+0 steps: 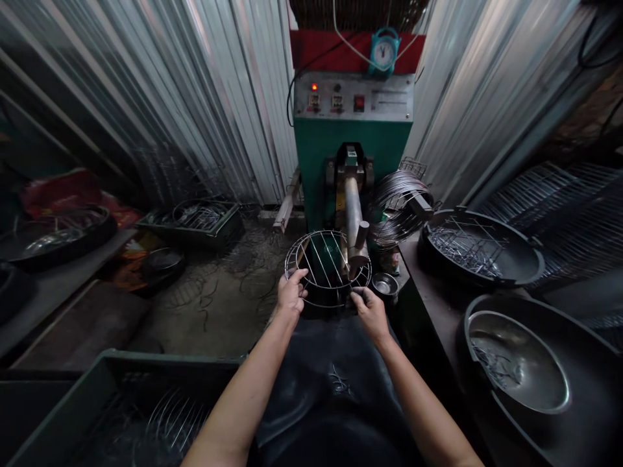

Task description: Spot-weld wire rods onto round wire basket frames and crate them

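A round wire rack [318, 251], with two rings and parallel bars across it, is held in front of me at the welding machine [354, 136]. My left hand [292, 293] is closed on its left rim, thumb on top. My right hand [370, 312] pinches at the near right rim; whether a small wire piece is also between those fingers cannot be made out. The machine's thick metal arm [353, 207] reaches down over the rack's right side, its tip close to the rim. Several short bent wires [341, 383] lie on the dark apron [302, 363] over my lap.
A wire coil [402, 201] hangs right of the machine. Black pans [533, 259] and a metal bowl [549, 350] with wire pieces stand on the right bench. Green crates [109, 370] [233, 227] with wire parts are at left. A small metal dish [385, 284] sits by my right hand.
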Motion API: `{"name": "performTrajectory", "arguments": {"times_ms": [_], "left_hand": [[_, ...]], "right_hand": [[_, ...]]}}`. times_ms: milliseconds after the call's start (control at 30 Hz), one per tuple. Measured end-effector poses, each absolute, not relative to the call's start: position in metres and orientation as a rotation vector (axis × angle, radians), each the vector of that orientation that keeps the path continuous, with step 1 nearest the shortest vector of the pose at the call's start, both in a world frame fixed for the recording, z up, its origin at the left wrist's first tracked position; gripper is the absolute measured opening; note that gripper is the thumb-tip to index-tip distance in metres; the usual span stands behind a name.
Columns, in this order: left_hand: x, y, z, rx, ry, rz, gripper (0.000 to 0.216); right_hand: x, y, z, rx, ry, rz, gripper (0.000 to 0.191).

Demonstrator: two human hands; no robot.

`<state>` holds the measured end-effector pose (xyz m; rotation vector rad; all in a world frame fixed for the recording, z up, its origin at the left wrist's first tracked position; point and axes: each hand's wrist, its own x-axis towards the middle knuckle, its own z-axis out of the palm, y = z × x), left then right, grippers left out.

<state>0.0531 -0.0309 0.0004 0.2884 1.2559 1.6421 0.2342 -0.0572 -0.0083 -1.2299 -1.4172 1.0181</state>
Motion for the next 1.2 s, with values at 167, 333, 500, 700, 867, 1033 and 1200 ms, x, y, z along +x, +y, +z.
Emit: {"name": "performTrajectory", "arguments": {"times_ms": [167,333,500,700,867,1033,1200], "left_hand": [[0.052,-0.029,0.0,0.254,1.249,1.628,0.042],[0.052,-0.03,-0.002,0.254,1.235,1.621,0.041],[0.054,-0.031,-0.002,0.268,1.239,1.623,0.04],[0.054,-0.031,0.0,0.265,1.237,1.602,0.043],[0.055,-0.031,-0.002,0.281,1.248,1.611,0.042],[0.055,-0.027,-0.003,0.264,1.236,1.607,0.043],[0.056,-0.023,-0.003,0.238,1.235,1.59,0.043]], "right_hand": [[0.238,-0.06,-0.007,-1.247,-1.397,1.062,0.018],[0.239,-0.07,-0.017,-1.167,-1.23,1.077,0.019],[0.237,-0.066,-0.018,-1.147,-1.31,1.088,0.018],[0.238,-0.063,-0.017,-1.206,-1.391,1.099,0.019],[0.236,-0.063,-0.013,-1.184,-1.361,1.143,0.019],[0.236,-0.06,-0.013,-1.169,-1.336,1.156,0.02],[0.237,-0.057,-0.017,-1.134,-1.333,1.16,0.022]]}}
